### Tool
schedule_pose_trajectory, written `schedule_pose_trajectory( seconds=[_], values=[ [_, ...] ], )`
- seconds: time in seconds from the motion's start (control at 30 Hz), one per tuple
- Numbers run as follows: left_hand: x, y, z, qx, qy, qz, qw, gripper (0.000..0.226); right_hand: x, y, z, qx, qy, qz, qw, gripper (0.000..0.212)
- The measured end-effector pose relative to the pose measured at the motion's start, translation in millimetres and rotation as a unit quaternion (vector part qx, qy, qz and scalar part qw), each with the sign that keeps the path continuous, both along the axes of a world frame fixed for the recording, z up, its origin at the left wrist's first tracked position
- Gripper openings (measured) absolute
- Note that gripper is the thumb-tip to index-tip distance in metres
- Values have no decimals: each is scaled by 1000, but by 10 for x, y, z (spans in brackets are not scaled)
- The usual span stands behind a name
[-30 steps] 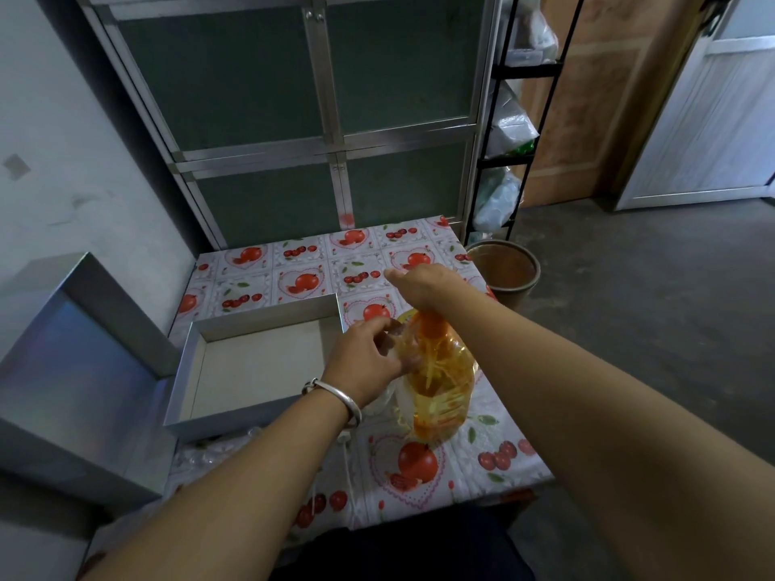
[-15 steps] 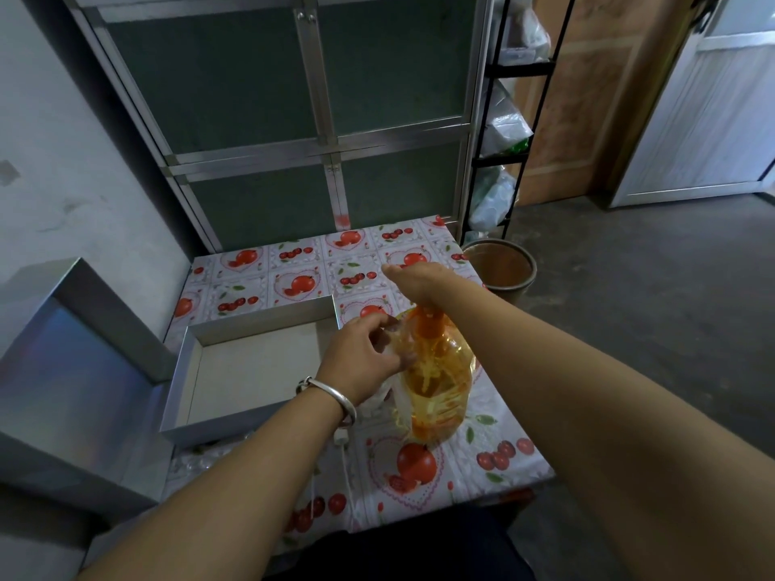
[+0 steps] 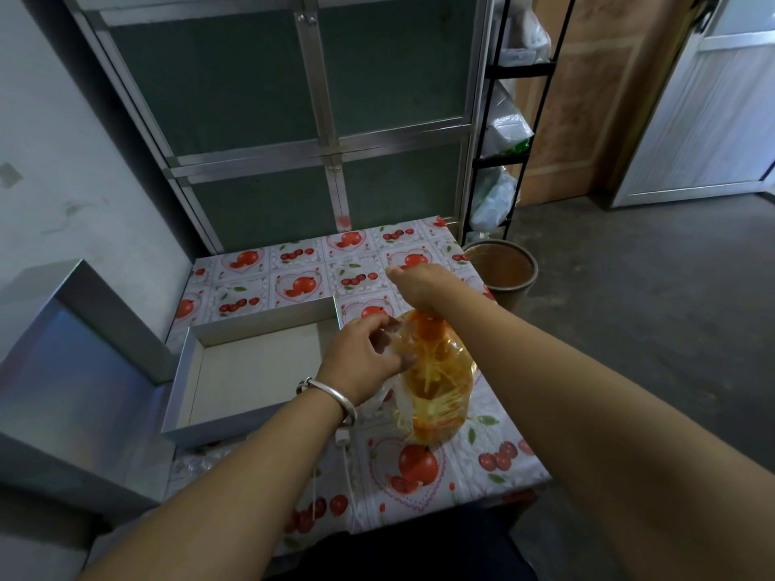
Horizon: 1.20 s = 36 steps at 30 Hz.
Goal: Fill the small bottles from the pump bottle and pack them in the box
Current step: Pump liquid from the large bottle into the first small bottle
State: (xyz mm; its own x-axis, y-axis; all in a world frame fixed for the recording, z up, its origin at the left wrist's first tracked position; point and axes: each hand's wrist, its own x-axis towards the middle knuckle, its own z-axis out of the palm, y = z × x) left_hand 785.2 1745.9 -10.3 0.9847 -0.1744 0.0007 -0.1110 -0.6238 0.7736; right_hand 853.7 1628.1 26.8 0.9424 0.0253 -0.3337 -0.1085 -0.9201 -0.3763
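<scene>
A clear pump bottle of amber liquid with an orange pump head stands on the table to the right of the box. My right hand lies on top of the pump head and presses on it; its fingers are hidden behind the hand. My left hand pinches a small clear bottle right beside the pump's neck. The open grey box sits to the left, and its pale bottom is bare. Several clear small bottles lie in front of the box.
The box's shiny lid leans at the table's left edge against the wall. A brown bucket stands on the floor off the table's far right corner, below a black rack. A thin white cord runs toward the front edge.
Both hands stay where they were at the pump bottle. Only the camera has shifted slightly.
</scene>
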Motion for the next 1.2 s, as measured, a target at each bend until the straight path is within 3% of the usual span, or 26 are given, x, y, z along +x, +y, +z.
schedule_pose_trajectory(
  seconds=[0.1,0.27,0.33,0.5,0.7,0.8,0.9,1.1,1.2],
  values=[
    [-14,6,-31,12,4,2,1000,47,17,8,-152,-37,-20,-15,999,45],
    [-27,11,-17,11,-2,2,1000,46,23,11,-68,20,26,-63,997,57],
    [-19,6,4,7,-6,0,1000,44,20,3,-33,32,29,-45,998,50],
    [-13,-21,-37,7,5,4,1000,46,35,-1,-189,-3,-48,-33,998,46],
    [-18,-21,-1,15,3,9,1000,46,-19,-9,3,79,35,-73,994,56],
    [1,-16,9,11,0,10,1000,45,-22,4,-18,27,-7,-47,999,45],
    [-20,-23,-10,20,3,8,1000,45,15,4,-157,23,-29,-65,997,49],
    [-14,-29,23,18,2,7,1000,44,60,11,-46,139,64,-99,983,65],
    [7,-19,17,19,-3,0,1000,44,2,-18,-67,148,17,-88,985,54]
  ],
)
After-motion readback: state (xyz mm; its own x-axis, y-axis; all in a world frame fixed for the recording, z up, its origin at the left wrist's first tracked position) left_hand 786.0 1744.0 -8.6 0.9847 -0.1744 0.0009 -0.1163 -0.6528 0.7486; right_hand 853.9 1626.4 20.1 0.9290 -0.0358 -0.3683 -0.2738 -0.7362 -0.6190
